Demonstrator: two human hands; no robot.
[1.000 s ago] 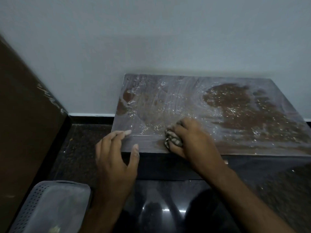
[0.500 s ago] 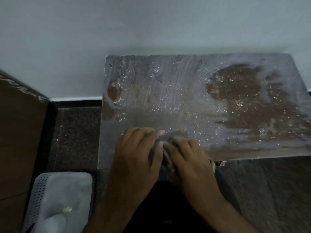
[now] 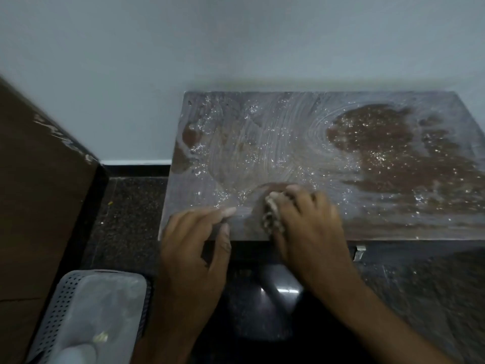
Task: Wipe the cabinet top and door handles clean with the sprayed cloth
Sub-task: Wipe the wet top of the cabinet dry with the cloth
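On my feed I see two bare forearms entering from six o'clock, no sleeves, watch, bracelet or rings showing. The left hand (image 3: 194, 240) has short, pale, trimmed nails on the forefinger and thumb. The right hand (image 3: 312, 224) is blurred, its nails too smeared to judge.

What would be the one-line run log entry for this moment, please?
stage: wiping top | right hand: grips cloth on cabinet top | left hand: fingers rest on front edge | right part: wet, unwiped
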